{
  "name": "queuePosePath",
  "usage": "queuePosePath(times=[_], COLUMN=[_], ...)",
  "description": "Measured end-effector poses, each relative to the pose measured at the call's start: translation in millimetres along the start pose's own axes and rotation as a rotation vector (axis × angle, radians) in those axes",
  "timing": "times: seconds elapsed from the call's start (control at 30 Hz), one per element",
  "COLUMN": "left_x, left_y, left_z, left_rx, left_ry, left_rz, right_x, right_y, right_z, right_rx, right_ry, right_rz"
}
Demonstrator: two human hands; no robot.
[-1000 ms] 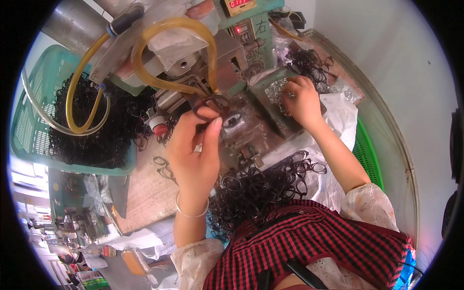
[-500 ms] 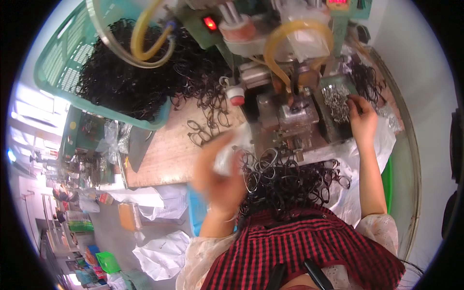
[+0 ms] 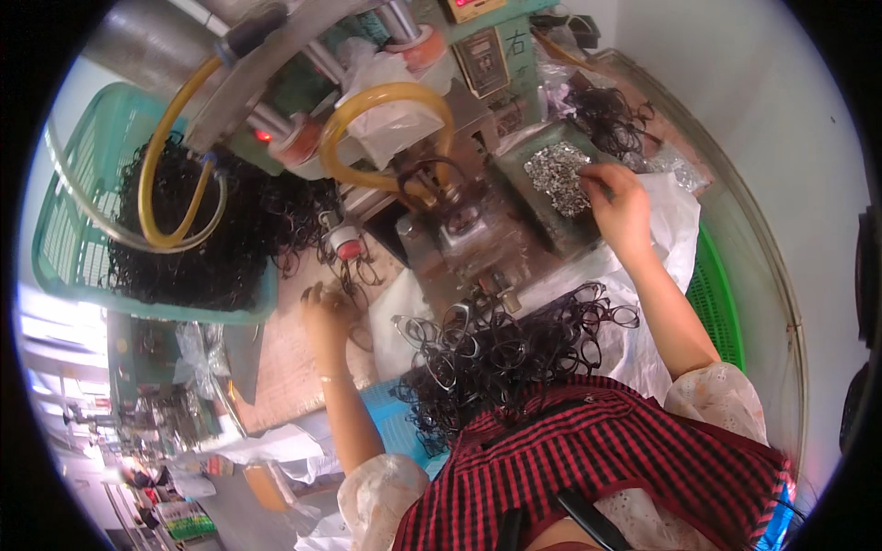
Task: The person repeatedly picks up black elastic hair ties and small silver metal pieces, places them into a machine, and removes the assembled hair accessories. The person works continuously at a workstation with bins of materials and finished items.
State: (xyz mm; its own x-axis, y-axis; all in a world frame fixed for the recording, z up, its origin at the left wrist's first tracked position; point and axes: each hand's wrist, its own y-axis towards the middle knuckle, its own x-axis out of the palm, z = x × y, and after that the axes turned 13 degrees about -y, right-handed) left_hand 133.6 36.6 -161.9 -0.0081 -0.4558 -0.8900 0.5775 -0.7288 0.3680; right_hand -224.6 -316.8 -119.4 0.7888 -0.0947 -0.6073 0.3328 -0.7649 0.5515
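My left hand reaches over the wooden table, its fingers partly spread beside a few loose dark eyeglass frames; it seems to hold nothing. At the right, my right hand has thumb and forefinger drawn together at the edge of a heap of small silvery metal parts. That heap lies in a shallow dark green tray. Whatever the fingertips pinch is too small to make out. Between my hands stands a press machine with a metal fixture. A pile of dark eyeglass frames rests at my lap.
A teal basket full of dark frames stands at the left. Yellow hoses loop in front of the machine, near a red button. White plastic sheeting and a green basket are at the right, a blue basket below the table.
My left hand has moved away from my lap, outward over the table towards the loose frames. My right hand stays at the metal parts. The whole view has turned and shifted.
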Motion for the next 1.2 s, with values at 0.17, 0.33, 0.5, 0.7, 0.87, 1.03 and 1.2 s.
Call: queuePosePath(times=[0.17,0.33,0.5,0.7,0.87,1.03,1.2], left_x=[-37.4,-69.5,-86.9,-76.3,-83.6,-146.9,-124.3], left_y=[-10.2,4.5,13.9,15.4,26.4,-18.9,1.3], left_z=[17.1,101.9,212.3,247.3,257.8,266.5,262.2], left_rx=[-0.001,-0.151,0.110,0.162,0.141,0.615,0.307], left_ry=[-0.047,-0.781,-1.260,-1.259,-1.367,-1.464,-1.364], left_rz=[0.346,0.661,0.575,0.639,0.705,0.877,0.588], right_x=[-48.4,-60.7,3.5,19.7,19.8,-2.7,-11.5], right_y=[-33.3,-19.7,10.4,-13.8,-9.4,-6.7,-5.0], right_z=[30.7,-45.8,-103.1,-124.6,-130.6,-158.3,-155.0], right_rx=[0.124,-0.064,-0.059,0.124,0.152,0.284,0.204], right_ry=[-0.105,0.173,0.663,0.913,1.000,1.051,0.725], right_rz=[0.038,-0.197,-0.241,-0.313,-0.361,-0.439,-0.463])
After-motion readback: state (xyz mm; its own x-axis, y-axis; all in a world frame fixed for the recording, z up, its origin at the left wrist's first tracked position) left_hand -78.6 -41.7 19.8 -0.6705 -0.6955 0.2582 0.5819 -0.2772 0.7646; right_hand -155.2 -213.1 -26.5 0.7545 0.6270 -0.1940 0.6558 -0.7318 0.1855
